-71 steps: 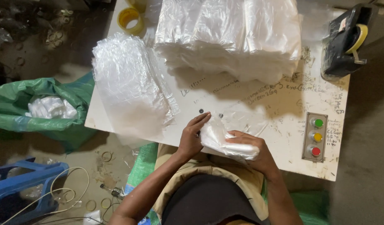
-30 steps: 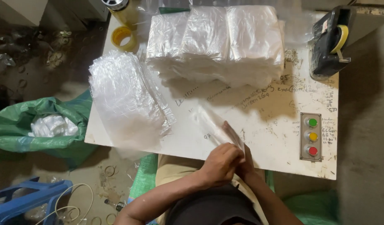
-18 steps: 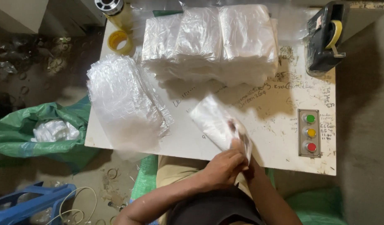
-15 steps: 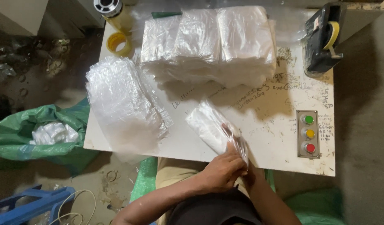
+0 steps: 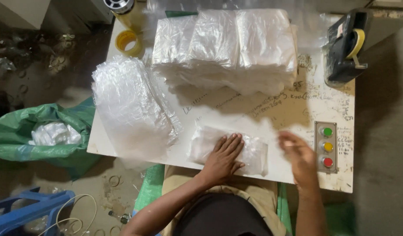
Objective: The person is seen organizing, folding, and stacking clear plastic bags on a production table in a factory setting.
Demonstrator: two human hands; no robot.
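Note:
My left hand (image 5: 224,156) lies flat, palm down, on a clear plastic packet with white contents (image 5: 253,150) that rests on the white table (image 5: 293,118) near its front edge. My right hand (image 5: 299,156) hovers blurred just right of the packet, fingers apart and holding nothing, close to the button panel (image 5: 326,146).
A stack of filled white packets (image 5: 227,48) covers the table's back. A pile of empty clear bags (image 5: 129,107) hangs over the left edge. A tape dispenser (image 5: 347,46) stands back right, tape rolls (image 5: 128,40) back left. A green sack (image 5: 44,135) sits on the floor at left.
The packet, held up in both hands at the table's front edge, now lies flat on the table. My left hand presses on it and my right hand has come off to the right.

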